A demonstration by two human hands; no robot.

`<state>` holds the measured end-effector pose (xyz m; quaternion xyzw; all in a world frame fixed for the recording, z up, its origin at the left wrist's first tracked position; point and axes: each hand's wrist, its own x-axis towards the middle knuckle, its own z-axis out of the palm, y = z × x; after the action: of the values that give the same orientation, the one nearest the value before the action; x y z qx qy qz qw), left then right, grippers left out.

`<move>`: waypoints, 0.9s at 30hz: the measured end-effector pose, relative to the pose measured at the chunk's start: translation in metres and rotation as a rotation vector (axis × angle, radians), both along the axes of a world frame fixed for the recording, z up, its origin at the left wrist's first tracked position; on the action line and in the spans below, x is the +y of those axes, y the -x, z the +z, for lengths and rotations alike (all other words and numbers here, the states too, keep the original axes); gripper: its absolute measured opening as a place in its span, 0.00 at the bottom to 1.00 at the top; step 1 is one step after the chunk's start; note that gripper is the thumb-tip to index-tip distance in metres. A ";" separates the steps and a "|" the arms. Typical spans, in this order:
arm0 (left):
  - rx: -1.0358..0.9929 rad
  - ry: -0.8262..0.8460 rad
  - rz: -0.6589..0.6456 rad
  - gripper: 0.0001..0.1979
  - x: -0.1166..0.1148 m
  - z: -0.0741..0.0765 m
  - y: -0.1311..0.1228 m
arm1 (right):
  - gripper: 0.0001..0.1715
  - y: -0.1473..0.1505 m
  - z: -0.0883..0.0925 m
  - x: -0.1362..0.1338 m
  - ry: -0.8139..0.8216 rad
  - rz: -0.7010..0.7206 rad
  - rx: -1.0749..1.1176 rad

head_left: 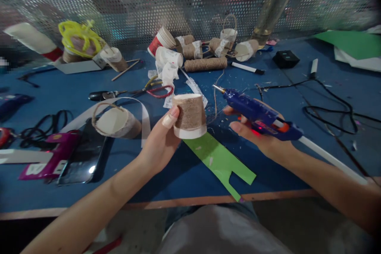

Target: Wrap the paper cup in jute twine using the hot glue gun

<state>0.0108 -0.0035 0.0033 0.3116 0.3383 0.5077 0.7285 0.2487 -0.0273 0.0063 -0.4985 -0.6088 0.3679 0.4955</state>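
Note:
My left hand point(163, 139) grips a paper cup point(190, 114) upside down or upright, I cannot tell which, over the table's middle. Brown twine wraps most of it, with a bare white band at the bottom. In my right hand point(256, 135) is a blue glue gun point(253, 107), its metal nozzle pointing up and left, apart from the cup. A white glue stick point(330, 158) sticks out of its back end. A loose strand of twine point(215, 99) lies between cup and nozzle. Beneath the cup rests a cut piece of green paper point(217, 156).
Left of my hand lie a small twine-handled cup basket point(117, 121), a phone point(85, 154) and scissors point(157, 90). Behind are a twine roll point(205, 64), stacked paper cups point(162, 40), lace point(166, 74) and a marker point(247, 68). A black cord point(330, 107) loops at right.

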 end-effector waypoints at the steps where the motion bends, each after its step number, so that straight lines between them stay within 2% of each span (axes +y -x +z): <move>1: 0.003 0.002 -0.020 0.15 -0.001 -0.001 0.000 | 0.16 0.002 -0.001 0.000 0.008 0.016 0.014; 3: 0.017 0.000 -0.064 0.16 -0.002 -0.002 -0.002 | 0.18 0.004 -0.002 0.000 0.015 0.070 0.006; 8: 0.064 -0.022 -0.104 0.20 -0.002 -0.002 -0.003 | 0.12 0.008 -0.005 -0.001 -0.010 0.189 0.067; 14: 0.163 -0.042 -0.061 0.19 -0.002 -0.002 -0.004 | 0.17 0.006 -0.005 -0.002 0.064 0.135 0.142; 20: 0.234 -0.058 0.012 0.18 -0.003 -0.001 -0.005 | 0.19 0.003 -0.002 -0.001 0.099 0.095 0.099; 27: 0.195 -0.052 -0.047 0.18 -0.004 -0.005 -0.001 | 0.18 0.004 -0.004 0.004 0.100 0.072 0.058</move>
<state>0.0117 -0.0071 -0.0021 0.3859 0.3869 0.4665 0.6955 0.2444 -0.0235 0.0022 -0.4895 -0.5925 0.4296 0.4741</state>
